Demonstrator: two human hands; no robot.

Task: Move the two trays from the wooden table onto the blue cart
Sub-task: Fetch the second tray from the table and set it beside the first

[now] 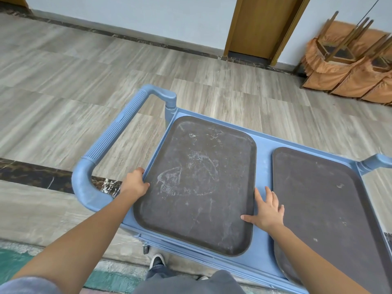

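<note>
Two dark scuffed trays lie flat side by side on the top of the blue cart [264,166]. The left tray [197,183] sits between my hands. My left hand [135,182] curls around that tray's left rim, thumb on top. My right hand [266,209] rests with fingers spread on the cart's blue strip at the tray's right rim, thumb touching the rim. The right tray [324,206] lies beyond my right hand, its far right part cut off by the frame. The wooden table is out of view.
The cart's ribbed blue handle [118,132] sticks out to the left, a second handle [375,161] at the right. Stacked chairs with orange covers [350,66] stand at the back right, beside a wooden door [261,24]. My shoe [157,261] is under the cart's near edge.
</note>
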